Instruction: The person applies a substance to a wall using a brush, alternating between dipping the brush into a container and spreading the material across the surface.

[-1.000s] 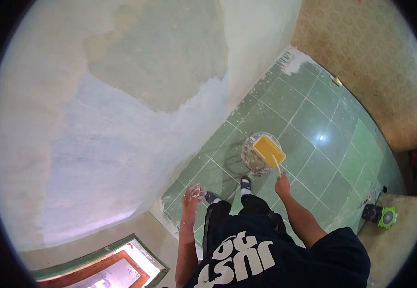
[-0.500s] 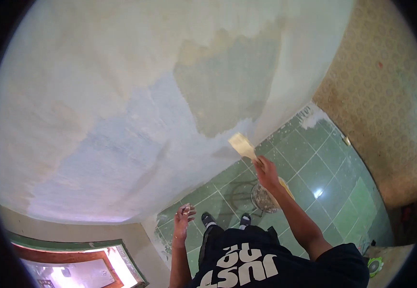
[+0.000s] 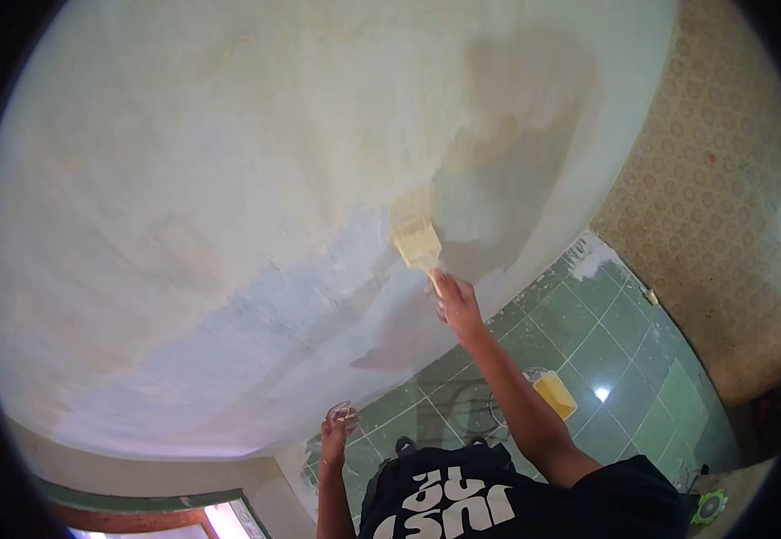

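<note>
My right hand (image 3: pixel 456 301) is closed around the handle of a wide cream-coloured paintbrush (image 3: pixel 418 241). The brush's bristle end overlaps the wall (image 3: pixel 229 180), right at the left edge of a darker, damp-looking patch (image 3: pixel 498 193). Lower down, my left hand (image 3: pixel 337 429) is held near the foot of the wall, its fingers curled and smeared with white. Something whitish shows at those fingertips, and I cannot tell what it is.
A yellow container (image 3: pixel 555 395) is partly hidden behind my right forearm on the green tiled floor (image 3: pixel 593 346). White splatter (image 3: pixel 595 256) marks the far corner. A patterned brown surface (image 3: pixel 714 198) stands at right, and a green-framed opening (image 3: pixel 139 505) lies at lower left.
My right hand has moved up and left with the paintbrush, from low by the floor edge onto the wall. The view has tilted upward; my left hand stays low.
</note>
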The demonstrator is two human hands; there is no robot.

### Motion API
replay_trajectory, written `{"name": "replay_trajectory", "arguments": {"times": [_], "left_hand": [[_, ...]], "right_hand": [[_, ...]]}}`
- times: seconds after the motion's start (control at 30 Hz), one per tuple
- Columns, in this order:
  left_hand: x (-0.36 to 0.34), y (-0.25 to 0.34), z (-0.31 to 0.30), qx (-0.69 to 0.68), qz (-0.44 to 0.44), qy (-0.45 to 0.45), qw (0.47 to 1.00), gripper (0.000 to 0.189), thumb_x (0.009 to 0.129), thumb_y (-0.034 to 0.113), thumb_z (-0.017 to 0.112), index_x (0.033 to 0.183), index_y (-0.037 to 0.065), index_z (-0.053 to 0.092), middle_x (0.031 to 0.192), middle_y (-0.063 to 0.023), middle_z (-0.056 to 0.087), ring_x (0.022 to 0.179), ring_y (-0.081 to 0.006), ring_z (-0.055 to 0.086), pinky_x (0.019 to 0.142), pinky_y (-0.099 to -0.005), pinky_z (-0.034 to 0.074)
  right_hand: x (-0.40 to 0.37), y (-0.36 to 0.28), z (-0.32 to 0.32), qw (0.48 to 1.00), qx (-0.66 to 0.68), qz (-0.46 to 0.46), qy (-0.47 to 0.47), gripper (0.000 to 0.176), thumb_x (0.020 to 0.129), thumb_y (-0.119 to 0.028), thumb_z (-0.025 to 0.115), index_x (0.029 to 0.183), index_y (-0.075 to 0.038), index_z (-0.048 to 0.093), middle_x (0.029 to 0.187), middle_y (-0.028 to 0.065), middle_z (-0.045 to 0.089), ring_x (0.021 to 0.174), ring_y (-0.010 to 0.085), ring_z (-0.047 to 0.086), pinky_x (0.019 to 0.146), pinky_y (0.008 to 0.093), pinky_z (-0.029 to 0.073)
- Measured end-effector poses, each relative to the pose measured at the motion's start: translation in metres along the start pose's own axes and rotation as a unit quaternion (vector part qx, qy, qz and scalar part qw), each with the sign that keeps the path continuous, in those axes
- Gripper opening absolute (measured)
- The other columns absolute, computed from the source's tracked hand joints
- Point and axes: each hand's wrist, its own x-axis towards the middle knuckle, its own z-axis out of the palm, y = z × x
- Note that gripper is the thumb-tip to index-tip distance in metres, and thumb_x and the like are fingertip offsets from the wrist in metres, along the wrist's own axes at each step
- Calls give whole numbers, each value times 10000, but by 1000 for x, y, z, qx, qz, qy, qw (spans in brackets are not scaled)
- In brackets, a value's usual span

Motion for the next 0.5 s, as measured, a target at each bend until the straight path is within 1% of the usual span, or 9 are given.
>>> {"name": "replay_trajectory", "arguments": {"times": [0.1, 0.13, 0.2, 0.27, 0.37, 0.43, 0.5], "left_hand": [[14, 0, -16, 4, -18, -19, 1000, 480, 971, 377, 569, 1325, 53, 559, 1167, -118, 654, 1008, -231, 664, 858, -391, 515], [19, 0, -20, 4, -17, -28, 999, 480, 971, 377, 569, 1325, 53, 559, 1167, -118, 654, 1008, -231, 664, 858, -391, 515], [26, 0, -26, 10, -29, -38, 999, 477, 968, 374, 579, 1324, 58, 562, 1166, -120, 655, 1010, -233, 662, 849, -388, 518], [28, 7, -28, 9, -21, -55, 998, 468, 971, 371, 580, 1321, 61, 564, 1165, -117, 657, 1010, -230, 662, 839, -381, 520], [40, 10, -28, 2, -1, -87, 996, 458, 973, 370, 586, 1316, 67, 567, 1163, -111, 661, 1009, -224, 661, 822, -368, 523], [47, 6, -34, 1, 3, -113, 994, 456, 972, 371, 592, 1314, 70, 568, 1163, -108, 662, 1007, -221, 661, 814, -362, 525], [53, -1, -31, 29, -16, -107, 994, 510, 971, 409, 573, 1333, 50, 545, 1195, -133, 626, 1043, -261, 655, 854, -394, 521]], "right_hand": [[-34, 29, -20, 990, -107, 85, 39, 440, 1004, -466, 564, 863, -55, 638, 575, -86, 384, 447, 24, 335, 407, 218, 260], [-45, 36, -27, 990, -109, 82, 47, 440, 1004, -466, 564, 863, -55, 638, 575, -86, 384, 447, 24, 335, 407, 218, 260], [-61, 43, -38, 984, -93, 141, 59, 434, 1000, -453, 573, 865, -50, 660, 570, -80, 400, 447, 32, 352, 406, 224, 276], [-58, 15, -33, 985, -108, 123, 61, 430, 1000, -449, 571, 879, -48, 668, 567, -79, 401, 446, 37, 357, 411, 227, 285], [-44, -72, -16, 985, -137, 94, 46, 430, 998, -449, 565, 906, -47, 686, 557, -80, 405, 452, 48, 369, 427, 231, 299], [-42, -133, -3, 976, -208, 49, 29, 435, 996, -449, 559, 925, -39, 684, 556, -83, 407, 459, 48, 357, 434, 234, 275], [-44, -181, 7, 983, -183, 1, 7, 421, 997, -439, 554, 922, -43, 674, 550, -91, 380, 462, 42, 332, 440, 240, 249]]}}
